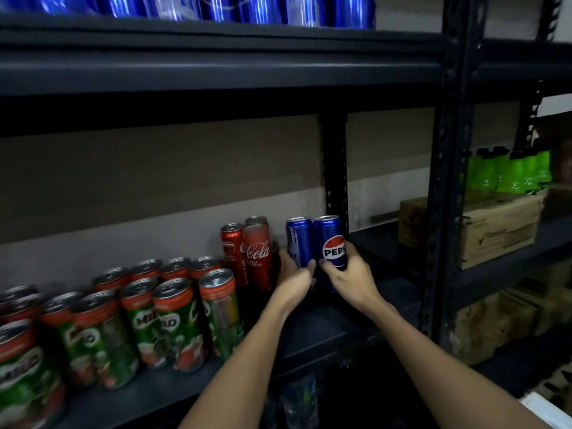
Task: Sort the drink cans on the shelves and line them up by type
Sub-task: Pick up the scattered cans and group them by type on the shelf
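At the back right of the middle shelf: two blue cans stand upright side by side, touching or nearly so, close to the rear post
Left blue can (297, 241): label turned sideways, long axis vertical, base hidden behind the fingers
Right blue can (330, 243): logo facing the camera, long axis vertical, just at 3 o'clock of its twin
Left hand (294, 278): fingers curled round the lower part of the left blue can, gripping it from the 7 o'clock side; thumb on the outer flank
Right hand (348, 274): fingers wrapped round the lower front of the right blue can, thumb side toward the seam between the pair
Which hand is nearer: each hand is already on its own can, so neither needs to reach
Key relation: the cans rise toward 12 o'clock out of the fists, tops free, with the red cans (252, 252) close by at 9 o'clock and a small dark gap between the groups
Green cans (161, 320): massed in rows at 8 o'clock of the hands, well apart from the blue pair
Shelf (325, 332): dark board, bare patch under the forearms
Upper shelf: more blue cans (247, 9) in a row at 12 o'clock
Judgement: the pair looks about set in its own column; any further nudge should go straight back or toward 3 o'clock, away from the red cans
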